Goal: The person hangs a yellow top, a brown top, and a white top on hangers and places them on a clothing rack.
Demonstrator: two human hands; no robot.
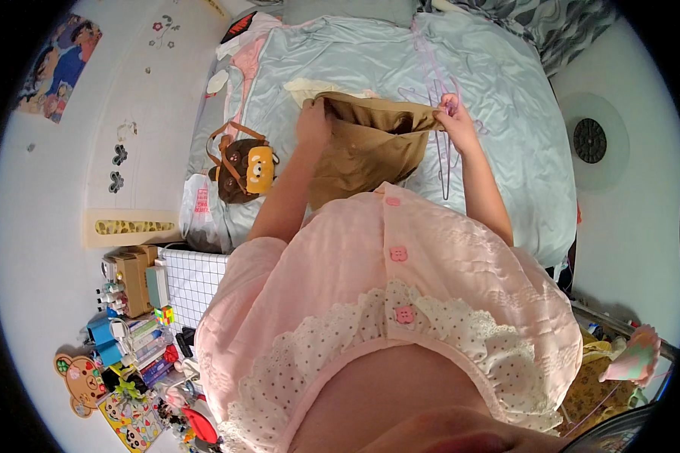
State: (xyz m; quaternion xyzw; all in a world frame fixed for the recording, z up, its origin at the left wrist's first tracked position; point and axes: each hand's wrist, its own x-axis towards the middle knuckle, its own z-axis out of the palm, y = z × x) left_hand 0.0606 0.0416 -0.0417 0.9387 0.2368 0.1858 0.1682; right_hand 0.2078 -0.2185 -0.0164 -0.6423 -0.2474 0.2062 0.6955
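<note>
A brown cloth garment [368, 153] is stretched between my two hands above the bed, its waistband-like upper edge spread so that the inside shows. My left hand [315, 123] grips the edge at its left end. At the right end, my right hand [452, 122] pinches the same edge between thumb and fingers. Purple clothes hangers [445, 164] lie on the bed beside and beneath my right hand; whether that hand also holds one, I cannot tell. Behind the garment, a cream cloth [311, 89] lies partly covered by it.
The bed with a pale blue sheet [504, 68] spreads ahead. To the left lie a brown plush bag [238, 170] with a strap and a white plastic bag [198, 206]. A grid-patterned tabletop [195, 283], books [147, 342] and small items stand at the lower left.
</note>
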